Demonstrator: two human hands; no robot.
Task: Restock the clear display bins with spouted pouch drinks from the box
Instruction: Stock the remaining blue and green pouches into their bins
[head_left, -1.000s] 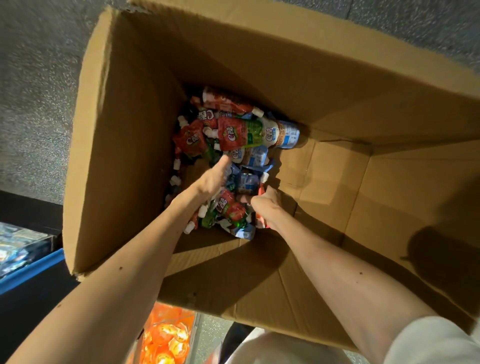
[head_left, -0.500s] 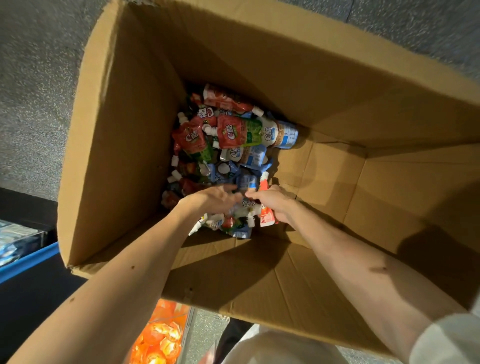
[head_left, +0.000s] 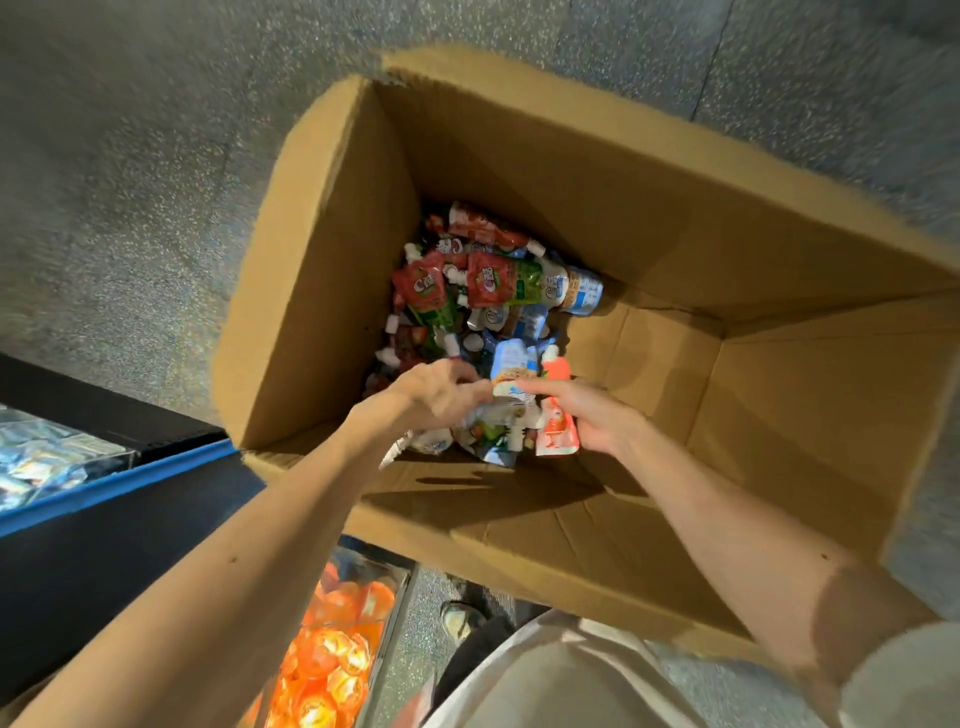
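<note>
A large open cardboard box (head_left: 322, 270) stands on the floor with a heap of spouted pouch drinks (head_left: 488, 280) in its far left corner, red, green, blue and white with white caps. My left hand (head_left: 436, 392) and my right hand (head_left: 587, 415) are both down inside the box, lifting a bunch of pouches (head_left: 498, 431) between them. The left hand's fingers curl over white and blue pouches. An orange pouch (head_left: 556, 431) lies against the right hand's fingers. The lower pouches of the bunch hang below the hands.
A clear bin (head_left: 332, 654) of orange pouches sits below the box's near wall. At the left is a clear bin (head_left: 47, 457) of bluish packs on a dark shelf with a blue edge (head_left: 114, 480). Grey speckled floor surrounds the box. A shoe (head_left: 460, 621) shows near the bottom.
Both hands closed together around a bunch of pouches and have risen with it toward the box's near wall. The view has pulled back and the frame is slightly blurred.
</note>
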